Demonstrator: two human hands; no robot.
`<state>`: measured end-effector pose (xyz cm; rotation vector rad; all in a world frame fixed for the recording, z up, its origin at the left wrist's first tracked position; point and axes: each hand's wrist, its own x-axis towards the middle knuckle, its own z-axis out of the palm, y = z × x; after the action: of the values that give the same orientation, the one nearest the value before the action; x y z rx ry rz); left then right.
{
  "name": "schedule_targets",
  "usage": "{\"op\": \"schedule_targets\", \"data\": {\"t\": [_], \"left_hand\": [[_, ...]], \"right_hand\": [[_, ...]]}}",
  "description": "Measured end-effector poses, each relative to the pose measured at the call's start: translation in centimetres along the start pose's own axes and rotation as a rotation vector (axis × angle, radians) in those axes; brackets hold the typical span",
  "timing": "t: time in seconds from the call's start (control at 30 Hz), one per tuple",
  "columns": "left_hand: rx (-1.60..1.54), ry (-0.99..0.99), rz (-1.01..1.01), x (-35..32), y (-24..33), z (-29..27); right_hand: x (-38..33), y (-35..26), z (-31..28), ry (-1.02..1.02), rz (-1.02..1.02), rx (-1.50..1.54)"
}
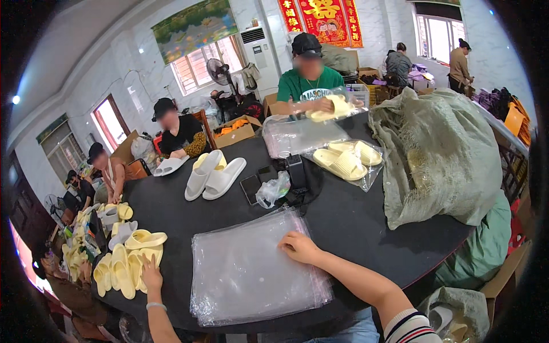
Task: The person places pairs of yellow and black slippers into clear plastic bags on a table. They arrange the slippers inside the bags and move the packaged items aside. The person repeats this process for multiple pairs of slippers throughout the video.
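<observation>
My left hand (151, 275) reaches to a group of pale yellow slippers on the left of the table, its fingers stretched out against the edge of one yellow slipper (135, 266). A second yellow slipper (146, 239) lies just above my fingertips. In front of me a thick stack of clear plastic bags (246, 274) lies flat. My right hand (300, 247) rests at the stack's upper right part, with fingers curled together on the top bag. Its fingertips are partly hidden, but they look closed on the film.
A black table (354, 240) carries grey slippers (224, 178), a phone (250, 188), a black device (296, 171) and bagged yellow slippers (343, 160). A big woven sack (440, 154) bulges over the right side. Across from me, a person in green (309, 86) handles a bagged slipper; others sit leftward.
</observation>
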<state>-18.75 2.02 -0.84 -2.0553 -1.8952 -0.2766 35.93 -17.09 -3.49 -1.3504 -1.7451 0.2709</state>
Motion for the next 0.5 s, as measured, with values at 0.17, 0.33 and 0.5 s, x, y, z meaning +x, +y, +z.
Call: {"op": "schedule_targets", "data": {"t": [0.17,0.33,0.5], "left_hand": [[-0.041,-0.003,-0.018,0.2,0.0,0.3],[0.054,0.022,-0.143,1.4,1.8,-0.3],[-0.315,0.176,0.041,3.7,9.5,-3.8]], "right_hand": [[-0.1,0.0,-0.2,0.011,-0.023,-0.014],[0.0,-0.3,-0.1,-0.003,0.004,-0.005],[-0.3,0.4,0.3,0.008,0.001,-0.022]]}}
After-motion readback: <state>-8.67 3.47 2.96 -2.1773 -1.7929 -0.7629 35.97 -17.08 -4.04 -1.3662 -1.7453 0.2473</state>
